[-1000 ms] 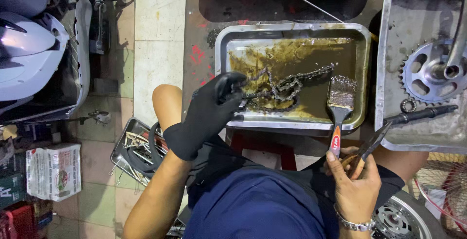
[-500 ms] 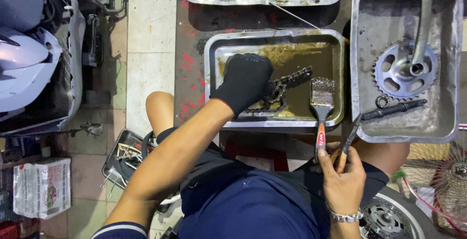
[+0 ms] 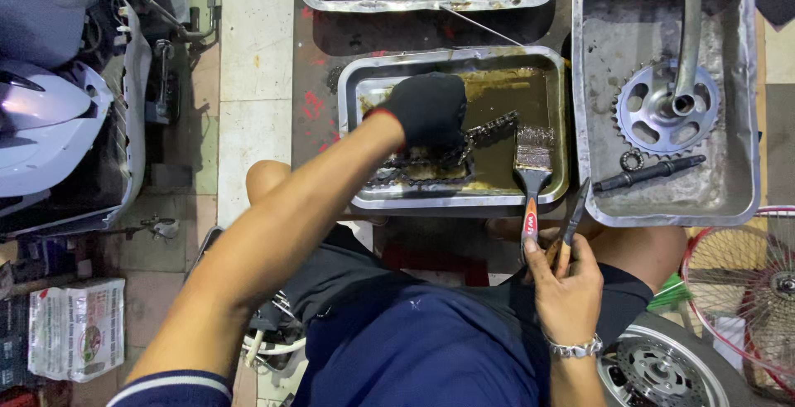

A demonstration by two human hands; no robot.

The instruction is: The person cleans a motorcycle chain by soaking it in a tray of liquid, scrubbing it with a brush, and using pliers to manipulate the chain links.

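Head view, gloved left hand (image 3: 428,111) fingers closed on chain (image 3: 464,146) (oily), right hand (image 3: 567,287) gripping paintbrush (image 3: 532,177).

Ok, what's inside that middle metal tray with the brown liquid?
The middle tray holds murky brown liquid, a bike chain and the paintbrush bristles. The gloved left hand grips the chain and covers part of it; the liquid hides the tray's bottom.

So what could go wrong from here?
1. The brush rests with bristles in the dirty liquid and its handle over the tray rim; a nudge could tip it and drip onto the floor.
2. The gloved left hand presses the chain in the liquid; it may slip or splash.
3. The right hand is bare and could get soiled.
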